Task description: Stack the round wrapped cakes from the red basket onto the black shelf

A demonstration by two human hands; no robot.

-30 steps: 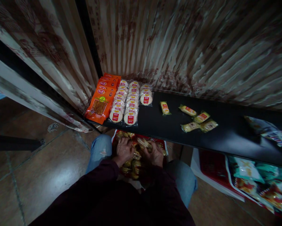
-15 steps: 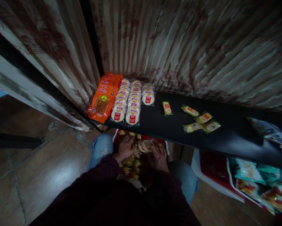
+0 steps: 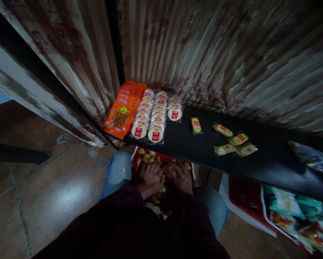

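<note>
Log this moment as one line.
left hand: over wrapped snacks in red bin | right hand: beside left, same bin | grip: unclear | black shelf: orange packets, round white snacks, small yellow packets

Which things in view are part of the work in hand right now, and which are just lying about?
Apparently part of it:
red bin
wrapped snacks in the bin
left hand and right hand, over the snacks

Apparently just lying about:
on the black shelf: orange packets, round white crackers, small yellow packets
second bin, with green packets
</note>
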